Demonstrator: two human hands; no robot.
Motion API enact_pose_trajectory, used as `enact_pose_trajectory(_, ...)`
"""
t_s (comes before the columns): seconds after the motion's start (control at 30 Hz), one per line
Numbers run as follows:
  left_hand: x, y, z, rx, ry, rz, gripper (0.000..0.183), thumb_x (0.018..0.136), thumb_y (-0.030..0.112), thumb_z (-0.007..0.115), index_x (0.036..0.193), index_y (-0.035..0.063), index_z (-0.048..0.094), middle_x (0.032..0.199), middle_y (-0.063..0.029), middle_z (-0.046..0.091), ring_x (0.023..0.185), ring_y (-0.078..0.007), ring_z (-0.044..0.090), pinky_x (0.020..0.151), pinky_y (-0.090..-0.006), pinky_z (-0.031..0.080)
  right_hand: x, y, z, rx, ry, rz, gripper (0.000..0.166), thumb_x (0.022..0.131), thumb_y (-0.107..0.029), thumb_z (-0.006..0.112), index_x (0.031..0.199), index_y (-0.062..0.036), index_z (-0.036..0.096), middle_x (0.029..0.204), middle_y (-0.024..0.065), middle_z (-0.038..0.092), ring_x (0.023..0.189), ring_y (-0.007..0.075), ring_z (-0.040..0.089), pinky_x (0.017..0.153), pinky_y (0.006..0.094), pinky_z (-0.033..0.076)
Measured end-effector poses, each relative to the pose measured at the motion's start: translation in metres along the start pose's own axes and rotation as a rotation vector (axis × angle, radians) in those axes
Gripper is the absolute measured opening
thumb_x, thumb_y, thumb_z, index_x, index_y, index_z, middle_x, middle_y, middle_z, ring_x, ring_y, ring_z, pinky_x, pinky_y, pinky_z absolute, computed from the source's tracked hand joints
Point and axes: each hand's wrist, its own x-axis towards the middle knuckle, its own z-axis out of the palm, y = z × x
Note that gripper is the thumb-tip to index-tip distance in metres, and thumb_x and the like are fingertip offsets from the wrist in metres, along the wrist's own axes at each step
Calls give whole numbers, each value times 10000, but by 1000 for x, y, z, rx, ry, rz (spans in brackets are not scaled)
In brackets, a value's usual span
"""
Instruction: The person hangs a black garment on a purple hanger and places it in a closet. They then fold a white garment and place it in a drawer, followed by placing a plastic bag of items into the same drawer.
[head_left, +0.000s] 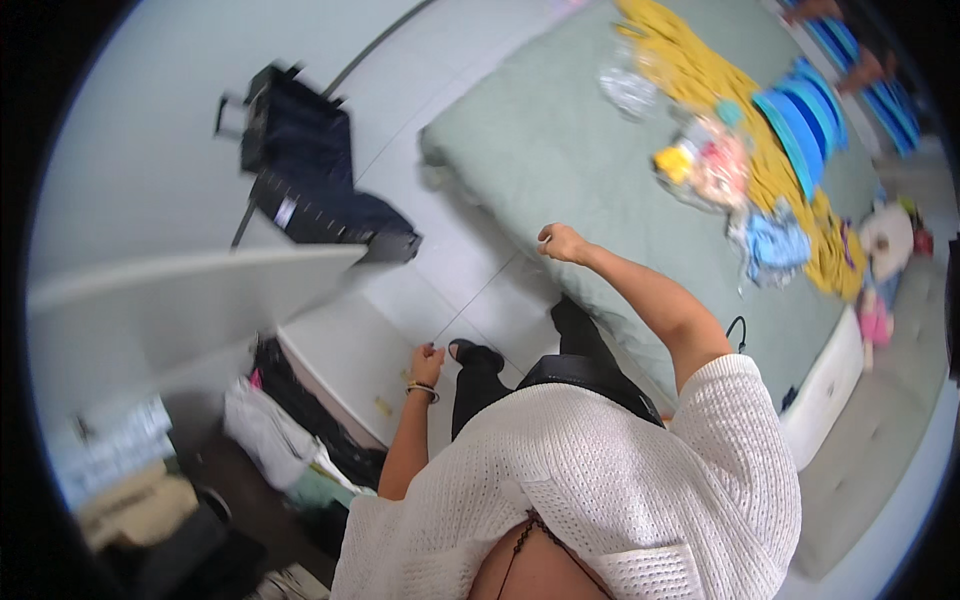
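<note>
My left hand (427, 365), with bracelets at the wrist, hangs low beside a white furniture panel (349, 349) with pale yellow knobs. Its fingers are loosely bent and appear to hold nothing; whether they touch the panel I cannot tell. Over the near edge of a bed with a grey-green sheet (517, 142), my right hand (562, 244) is raised with curled fingers and a gap at the thumb. Nothing shows in it. Farther over the bed lie clothes in clear plastic bags (716, 169), a folded light-blue garment (778, 244) and a crumpled yellow blanket (697, 67).
A black suitcase (307, 142) lies open on the tiled floor (442, 277). Clothes (270, 427) fill an opening behind the white panel. A blue striped cushion (802, 120), a light-coloured laptop (829, 386) and plush toys (889, 240) are toward the bed's padded headboard (877, 420).
</note>
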Motion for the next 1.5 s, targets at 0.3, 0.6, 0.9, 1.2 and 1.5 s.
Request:
enact_pose_trajectory(0.3, 14, 162, 145, 471, -264, 447, 432, 763, 215, 663, 1106, -1, 515, 941, -155, 554, 758, -235, 570, 687, -322, 479, -48, 215, -92, 466, 625, 534, 461, 685, -222, 689, 1047, 34, 563, 940, 160, 615, 870, 221, 595, 769, 329, 471)
enact_pose_trajectory(0.6, 46, 197, 180, 666, -417, 462, 454, 777, 214, 647, 1152, 15, 488, 1049, -174, 529, 754, -245, 586, 695, -341, 488, -40, 236, -137, 437, 868, 451, 790, 683, -229, 720, 1340, -107, 299, 1254, 234, 371, 1133, 353, 428, 941, 414, 384)
enact_pose_trajectory(0.9, 108, 202, 176, 607, -459, 470, 439, 793, 201, 624, 1151, -7, 481, 1062, -201, 516, 789, -260, 584, 710, -338, 489, 45, 204, -212, -61, 716, 478, 809, 666, -261, 731, 1347, -272, 295, 1331, 210, 253, 1168, 390, 387, 925, 470, 399)
enact_pose_trajectory(1.2, 150, 175, 122, 734, -314, 299, 417, 778, 206, 640, 1116, 0, 510, 1023, -182, 532, 739, -249, 602, 689, -336, 499, 93, 253, -209, -3, 971, 428, 375, 688, -247, 708, 937, -2, 572, 913, 218, 585, 854, 356, 579, 778, 404, 471)
enact_pose_trajectory(1.5, 147, 232, 184, 713, -469, 543, 414, 789, 189, 621, 1134, -1, 494, 1042, -179, 524, 800, -270, 575, 722, -339, 479, 29, 237, -207, 21, 1052, 214, 136, 667, -92, 631, 675, 10, 542, 636, 176, 563, 588, 285, 563, 593, 349, 450)
